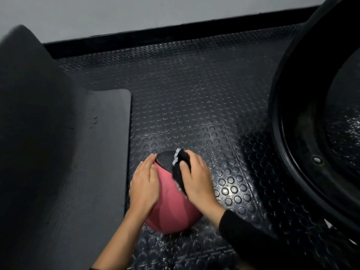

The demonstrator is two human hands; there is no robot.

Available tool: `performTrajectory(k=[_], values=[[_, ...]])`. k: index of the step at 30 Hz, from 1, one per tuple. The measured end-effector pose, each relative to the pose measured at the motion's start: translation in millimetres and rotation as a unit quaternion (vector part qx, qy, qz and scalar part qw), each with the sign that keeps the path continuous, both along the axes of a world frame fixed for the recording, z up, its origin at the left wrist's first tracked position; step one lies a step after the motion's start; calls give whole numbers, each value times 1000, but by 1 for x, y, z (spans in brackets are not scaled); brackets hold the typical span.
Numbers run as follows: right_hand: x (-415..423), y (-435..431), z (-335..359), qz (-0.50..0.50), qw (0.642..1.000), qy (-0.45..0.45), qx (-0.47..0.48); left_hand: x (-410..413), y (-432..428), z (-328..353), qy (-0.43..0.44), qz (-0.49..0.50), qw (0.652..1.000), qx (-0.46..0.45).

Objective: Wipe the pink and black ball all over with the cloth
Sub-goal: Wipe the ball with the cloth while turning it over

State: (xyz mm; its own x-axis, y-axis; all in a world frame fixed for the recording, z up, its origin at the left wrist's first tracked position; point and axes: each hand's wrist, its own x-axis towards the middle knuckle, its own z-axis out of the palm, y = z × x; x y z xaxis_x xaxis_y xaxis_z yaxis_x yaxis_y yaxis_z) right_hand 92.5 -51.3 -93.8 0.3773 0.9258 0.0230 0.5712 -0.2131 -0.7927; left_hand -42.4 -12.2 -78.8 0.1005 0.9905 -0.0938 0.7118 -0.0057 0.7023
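Head view. The ball (171, 203) rests on the floor (194, 94) between the two hands, directly in front of the person. It appears slightly elongated, its long axis running away from the person; the pink body lies nearest, and the black panel (165, 159) faces the far end, beyond the fingertips.

The left hand (144, 184) lies flat against the ball's left side, fingers straight and together, steadying it and gripping nothing. The right hand (196, 178) sits on the upper right of the ball, fingers and thumb curled round the cloth (181, 168), a bunched black piece with a pale edge, which is pressed to the ball where pink meets black. A black sleeve (253, 240) covers the right forearm; the left forearm is bare.

The floor is dark rubber matting with raised round studs, glossy in patches. Just left of the left hand lies a grey mat (109, 133) with a rounded corner, its edge touching or nearly touching the ball. Well to the right of the right hand stands a large black ring (288, 133); what it belongs to cannot be told. Beyond the hands, a black skirting strip (155, 36) runs beneath a pale grey wall (136, 12).
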Motion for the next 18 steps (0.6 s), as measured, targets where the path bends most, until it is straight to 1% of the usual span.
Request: performTrajectory(k=[2,3,4,6,8,9,11,12,13,14,15,17,18], values=[[11,19,1,-28,997,67,-40,7,2,2,10,13,1000,-5],[8,18,3,-41,997,61,-40,11,3,3,20,21,1000,-7],[0,9,3,-42,999,23,-19,14,4,4,29,26,999,-9],[-21,-24,5,20,998,-58,25,16,6,2,37,20,999,-6],[-17,-36,3,74,994,-68,37,11,5,-1,30,-4,1000,2],[-7,-27,0,68,996,-48,26,9,5,-1,26,-14,1000,6],[16,7,-3,24,997,46,-53,7,3,-3,23,-20,1000,7],[27,24,-2,-3,990,100,-101,9,2,-3,23,-16,1000,6],[33,34,-2,-21,983,126,-130,11,2,-2,26,-11,1000,5],[31,36,1,-34,984,113,-134,13,3,-3,33,-3,999,2],[23,30,3,-34,992,65,-104,15,4,-3,40,2,999,-2],[-6,0,7,15,999,-33,-13,13,5,-5,44,4,999,-4],[-20,-19,10,51,997,-64,15,11,6,-6,38,1,999,-4]])
